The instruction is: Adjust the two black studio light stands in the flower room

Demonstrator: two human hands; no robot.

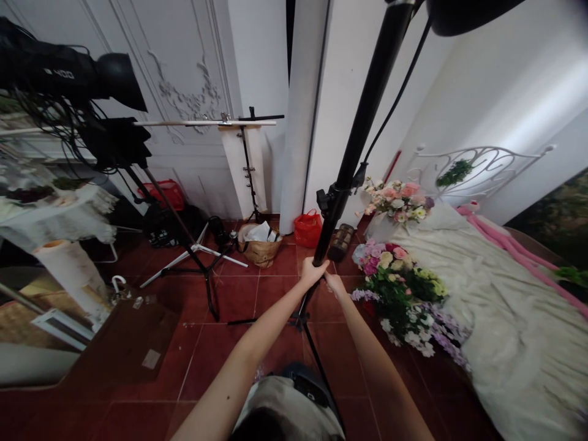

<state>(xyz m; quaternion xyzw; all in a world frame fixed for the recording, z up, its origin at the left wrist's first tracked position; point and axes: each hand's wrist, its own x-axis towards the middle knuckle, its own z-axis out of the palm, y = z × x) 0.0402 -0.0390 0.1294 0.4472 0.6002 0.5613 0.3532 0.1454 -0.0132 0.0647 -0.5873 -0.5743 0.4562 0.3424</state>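
A tall black light stand [353, 144] rises in front of me, leaning to the upper right. My left hand [313, 271] is closed around its pole low down, just above the legs. Right beside it, my right hand [336, 284] grips the pole from the other side; its fingertips are partly hidden. Higher up the pole sits a black clamp knob [324, 201]. A black cable [399, 92] hangs along the stand from a dark lamp head [468, 15], which is cut off by the top edge. The stand's legs spread on the red tiled floor.
Bunches of artificial flowers [399, 275] and a bed with a pale cover [509, 306] stand close on the right. Another studio light [105, 76] on a stand is at left. A wicker basket [260, 246], red bag [307, 229] and cardboard box [124, 343] lie on the floor.
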